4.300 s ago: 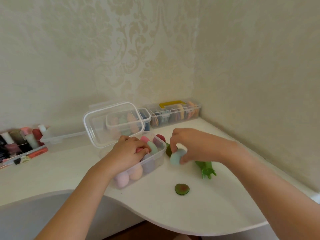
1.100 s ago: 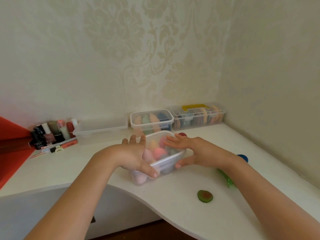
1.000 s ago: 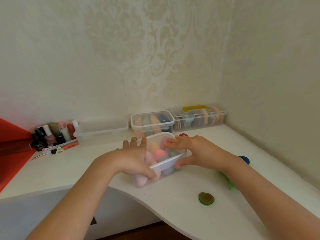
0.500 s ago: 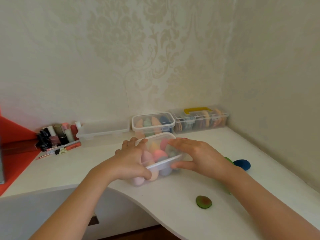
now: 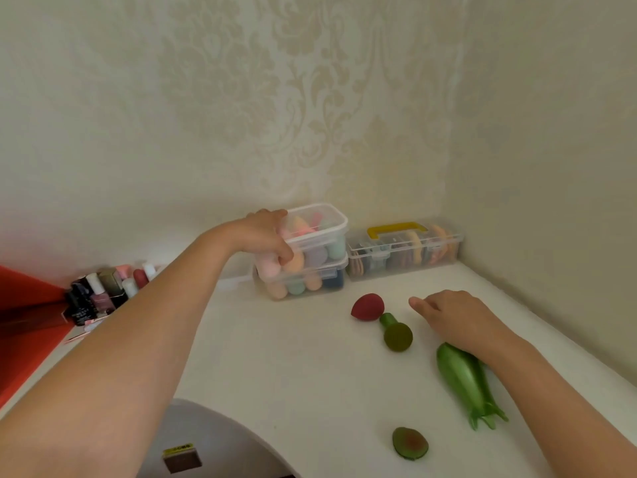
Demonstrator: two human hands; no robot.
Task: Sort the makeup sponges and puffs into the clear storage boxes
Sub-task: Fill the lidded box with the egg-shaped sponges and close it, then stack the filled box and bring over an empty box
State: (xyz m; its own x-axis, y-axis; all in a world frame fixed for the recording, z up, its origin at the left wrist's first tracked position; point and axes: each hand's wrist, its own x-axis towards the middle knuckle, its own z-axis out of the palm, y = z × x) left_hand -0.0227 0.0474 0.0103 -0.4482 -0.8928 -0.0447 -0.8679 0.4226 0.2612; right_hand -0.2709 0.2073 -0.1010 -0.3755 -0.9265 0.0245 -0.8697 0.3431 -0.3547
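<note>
The left hand (image 5: pixel 262 236) grips the left end of a clear lidded plastic box of pastel sponges (image 5: pixel 322 232), which is stacked on a similar clear box (image 5: pixel 310 286). The right hand (image 5: pixel 451 315) rests loosely curled, holding nothing, near a dark-red teardrop sponge (image 5: pixel 367 306).

A lidded clear box (image 5: pixel 339 224) of pastel sponges (image 5: pixel 335 249) sits atop a second box (image 5: pixel 331 270), a red sponge (image 5: pixel 367 306) loose nearby.

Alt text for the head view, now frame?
The left-hand grip holds a clear plastic box of pastel sponges stacked on another clear box. The right-hand grip rests relaxed on the white table near a red teardrop sponge and a green mushroom-shaped sponge.
</note>
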